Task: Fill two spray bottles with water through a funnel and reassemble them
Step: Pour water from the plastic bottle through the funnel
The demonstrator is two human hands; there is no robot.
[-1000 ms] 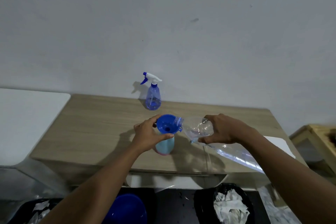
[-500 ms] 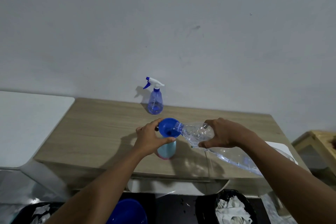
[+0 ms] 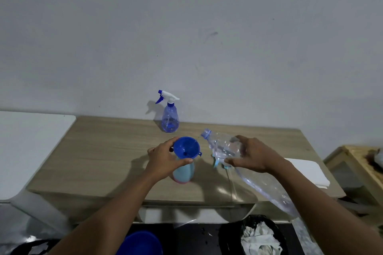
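A blue funnel [image 3: 186,147] sits in the neck of a light blue spray bottle body [image 3: 184,172] standing on the wooden table [image 3: 103,151]. My left hand [image 3: 165,158] grips the funnel's rim and the bottle's top. My right hand [image 3: 251,154] holds a clear plastic water bottle [image 3: 222,146], tilted with its open mouth raised, just right of the funnel and apart from it. A pale blue sprayer head [image 3: 217,161] lies on the table under that bottle, mostly hidden. A second spray bottle [image 3: 169,116], blue and transparent with its white trigger head on, stands at the back by the wall.
A white flat pad [image 3: 306,172] lies at the table's right end. A white surface [image 3: 27,141] adjoins the table on the left. Below the front edge are a blue bucket [image 3: 138,243] and a black bin [image 3: 257,234] with crumpled paper. A wooden shelf [image 3: 356,163] stands at right.
My right hand has pulled the clear bottle's mouth back out of the funnel and to the right, lifting its neck. My left hand keeps its hold on the funnel.
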